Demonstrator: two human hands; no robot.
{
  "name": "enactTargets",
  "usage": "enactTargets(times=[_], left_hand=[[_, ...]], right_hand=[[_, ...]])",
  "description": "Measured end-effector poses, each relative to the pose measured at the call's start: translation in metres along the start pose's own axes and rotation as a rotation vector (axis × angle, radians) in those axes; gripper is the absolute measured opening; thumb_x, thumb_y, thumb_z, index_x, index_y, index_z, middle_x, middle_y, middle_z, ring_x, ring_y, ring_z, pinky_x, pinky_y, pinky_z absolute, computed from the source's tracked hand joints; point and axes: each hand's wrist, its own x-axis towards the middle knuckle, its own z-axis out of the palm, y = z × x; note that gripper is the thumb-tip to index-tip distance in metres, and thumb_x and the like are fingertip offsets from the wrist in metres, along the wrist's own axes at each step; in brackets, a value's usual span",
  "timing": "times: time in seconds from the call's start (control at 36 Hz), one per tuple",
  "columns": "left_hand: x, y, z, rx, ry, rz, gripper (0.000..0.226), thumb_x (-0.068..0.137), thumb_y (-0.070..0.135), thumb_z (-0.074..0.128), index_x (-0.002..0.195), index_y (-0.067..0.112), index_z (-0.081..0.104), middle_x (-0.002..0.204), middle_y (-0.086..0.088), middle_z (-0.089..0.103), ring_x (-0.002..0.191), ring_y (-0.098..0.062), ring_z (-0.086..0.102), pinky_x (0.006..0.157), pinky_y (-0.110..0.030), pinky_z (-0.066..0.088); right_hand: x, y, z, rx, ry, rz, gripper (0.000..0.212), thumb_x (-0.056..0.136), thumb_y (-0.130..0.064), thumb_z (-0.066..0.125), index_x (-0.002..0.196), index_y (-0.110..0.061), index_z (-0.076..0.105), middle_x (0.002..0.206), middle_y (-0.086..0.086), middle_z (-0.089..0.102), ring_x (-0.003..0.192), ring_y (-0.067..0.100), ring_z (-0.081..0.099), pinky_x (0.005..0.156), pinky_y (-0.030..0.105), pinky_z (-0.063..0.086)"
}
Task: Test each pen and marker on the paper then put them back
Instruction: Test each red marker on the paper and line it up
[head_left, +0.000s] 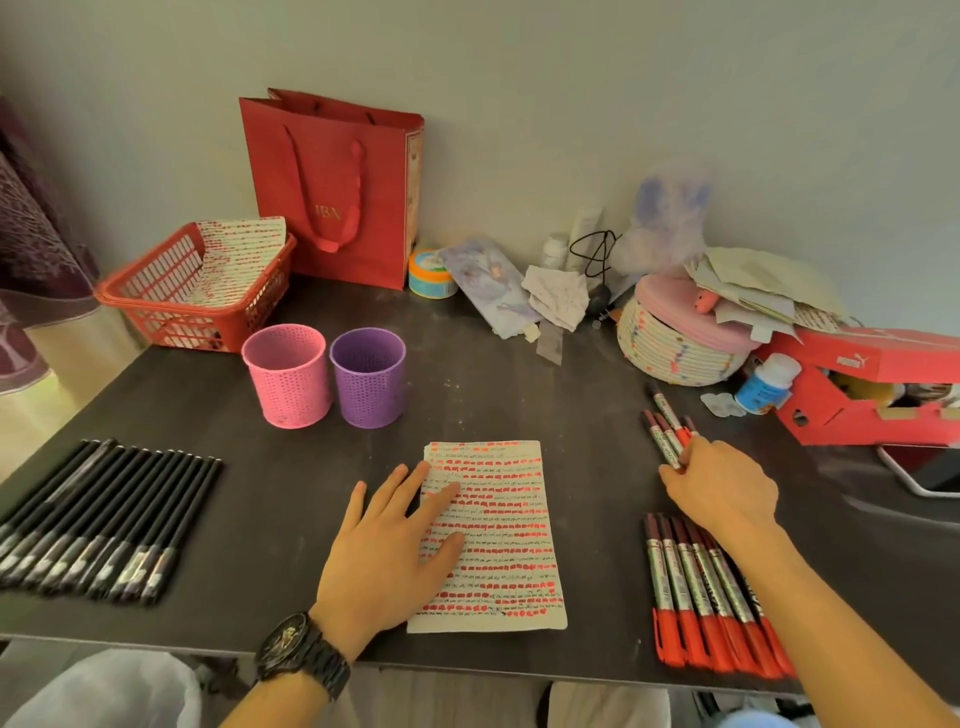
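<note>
A pale wall (519, 78) backs the dark table (519, 395), with a red bag (337, 156) and basket (130, 296) far left. The paper (509, 545) lies near centre under the left hand (384, 551), its fingers flat and straight, with pens (98, 519) in a row left and markers (696, 587) near right. The right hand (722, 488) curls its fingers round a few loose markers (662, 434) beyond them.

Your right hand (727, 486) pinches the near ends of a small bunch of markers (662, 434); the row of red-capped markers (696, 587) lies just nearer you than that grip, partly under your forearm. Left of the grip your left hand (387, 551) presses flat on the paper (504, 545), with the pink cup (287, 376) and purple cup (369, 379) beyond it and the black pens (98, 519) farthest left.
</note>
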Motion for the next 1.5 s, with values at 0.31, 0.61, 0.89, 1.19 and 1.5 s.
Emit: enactTargets(times=[0.31, 0.61, 0.89, 1.19, 1.5], left_hand=[[0.000, 0.001, -0.002, -0.002, -0.003, -0.002, 0.069, 0.092, 0.079, 0.018, 0.155, 0.054, 0.007, 0.167, 0.018, -0.005, 0.155, -0.012, -0.008, 0.119, -0.046, -0.017], [-0.007, 0.003, -0.011, -0.217, 0.111, 0.014, 0.053, 0.096, 0.068, 0.036, 0.148, 0.055, 0.032, 0.165, 0.023, 0.010, 0.154, -0.006, 0.007, 0.124, -0.043, 0.001], [-0.086, 0.059, -0.022, -0.903, 0.170, 0.082, 0.025, 0.091, 0.059, 0.052, 0.109, 0.045, 0.063, 0.094, 0.016, 0.072, 0.076, -0.009, 0.063, 0.067, -0.018, 0.049], [-0.126, 0.064, 0.000, -0.969, -0.096, 0.053, 0.012, 0.093, 0.048, 0.065, 0.104, 0.041, 0.067, 0.089, 0.011, 0.071, 0.075, -0.012, 0.061, 0.068, -0.023, 0.049], [-0.129, 0.094, 0.026, -0.530, -0.062, -0.048, 0.063, 0.097, 0.070, 0.010, 0.060, 0.032, 0.045, 0.060, 0.013, 0.061, 0.063, -0.013, 0.059, 0.063, -0.038, 0.047]], right_hand=[[0.002, 0.001, -0.004, 0.216, -0.006, 0.036, 0.031, 0.099, -0.043, 0.048, 0.102, -0.017, 0.065, 0.100, 0.007, 0.068, 0.088, 0.028, 0.062, 0.072, 0.036, 0.046], [-0.107, -0.033, -0.028, 1.416, -0.135, -0.085, 0.020, 0.096, -0.037, 0.059, 0.098, -0.024, 0.074, 0.087, -0.004, 0.075, 0.075, 0.009, 0.071, 0.056, 0.024, 0.055], [-0.230, -0.077, 0.000, 1.606, -0.230, -0.171, 0.033, 0.086, -0.035, 0.053, 0.106, -0.013, 0.067, 0.093, 0.006, 0.077, 0.072, 0.022, 0.069, 0.063, 0.030, 0.055], [-0.267, -0.064, 0.027, 1.669, -0.312, 0.029, 0.041, 0.077, -0.066, 0.072, 0.102, -0.034, 0.075, 0.088, 0.004, 0.075, 0.073, 0.015, 0.068, 0.066, 0.024, 0.055], [-0.282, -0.083, 0.029, 2.274, -0.329, 0.324, 0.022, 0.089, -0.020, 0.059, 0.070, -0.018, 0.071, 0.074, 0.003, 0.066, 0.073, 0.016, 0.065, 0.065, 0.026, 0.056]])
